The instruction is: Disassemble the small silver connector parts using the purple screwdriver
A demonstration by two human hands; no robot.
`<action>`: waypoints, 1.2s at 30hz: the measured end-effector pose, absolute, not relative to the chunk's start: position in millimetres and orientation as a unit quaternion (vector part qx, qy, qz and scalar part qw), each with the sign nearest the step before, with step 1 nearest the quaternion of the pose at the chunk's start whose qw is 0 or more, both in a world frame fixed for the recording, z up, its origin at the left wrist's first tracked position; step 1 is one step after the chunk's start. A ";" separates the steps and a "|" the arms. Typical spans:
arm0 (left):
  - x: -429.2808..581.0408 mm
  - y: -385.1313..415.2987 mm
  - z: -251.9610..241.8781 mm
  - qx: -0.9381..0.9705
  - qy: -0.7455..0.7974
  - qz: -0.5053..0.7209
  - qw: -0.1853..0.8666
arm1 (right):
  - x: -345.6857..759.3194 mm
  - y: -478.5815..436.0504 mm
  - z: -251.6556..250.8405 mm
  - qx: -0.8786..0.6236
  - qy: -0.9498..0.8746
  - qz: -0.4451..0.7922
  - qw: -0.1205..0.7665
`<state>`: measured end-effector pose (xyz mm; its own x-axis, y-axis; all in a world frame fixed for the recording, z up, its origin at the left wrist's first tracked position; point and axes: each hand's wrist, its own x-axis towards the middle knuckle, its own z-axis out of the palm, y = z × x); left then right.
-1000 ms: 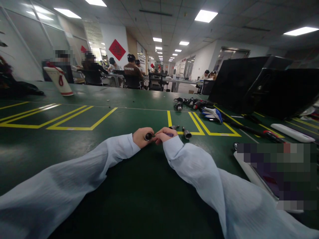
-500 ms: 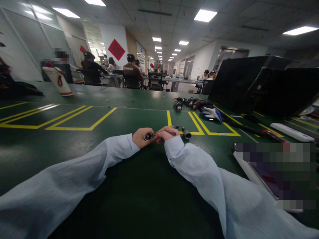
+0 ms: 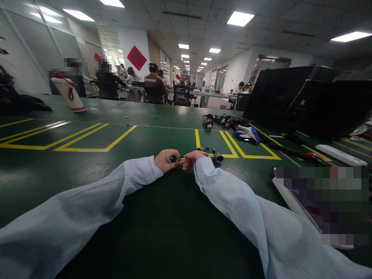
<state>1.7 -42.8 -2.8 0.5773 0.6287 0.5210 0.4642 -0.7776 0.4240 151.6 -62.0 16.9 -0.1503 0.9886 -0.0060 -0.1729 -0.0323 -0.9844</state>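
My left hand (image 3: pixel 163 160) is closed around a small round metal connector (image 3: pixel 173 159), its open end facing me. My right hand (image 3: pixel 193 158) pinches a thin tool (image 3: pixel 181 159) whose tip reaches into the connector's mouth. Both wrists rest on the green table (image 3: pixel 145 217), and pale blue sleeves cover both arms. Two more small metal connectors lie just beyond my right hand, one (image 3: pixel 217 156) on a yellow line and one (image 3: pixel 202 148) closer to the fingers.
A heap of dark connectors (image 3: pixel 218 119) and a blue-and-white glove (image 3: pixel 247 133) lie farther right. Black cases (image 3: pixel 308 102) stand at the right. A white paper cup (image 3: pixel 69 94) is tipped at the far left. A red-handled tool (image 3: pixel 302 155) lies right. People sit at desks behind.
My right hand has drawn back slightly to the right, showing more of the thin tool between it and the connector. The left hand holds still.
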 end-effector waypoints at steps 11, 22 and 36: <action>3.5 -46.7 1.2 0.832 0.341 0.378 0.219 | 152.7 -86.8 21.1 -0.376 -0.474 0.585 0.540; 1.5 -47.0 4.4 0.800 0.366 0.430 0.204 | 154.0 -91.6 24.6 -0.401 -0.548 0.449 0.582; 0.4 -45.9 3.8 0.787 0.374 0.450 0.195 | 153.9 -90.7 17.0 -0.398 -0.596 0.381 0.584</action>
<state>0.4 -45.9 3.8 0.3152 0.7645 0.5624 0.4144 -0.6440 0.6431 153.9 -90.7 17.0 -0.0008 0.9201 0.3918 0.0292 0.3916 -0.9197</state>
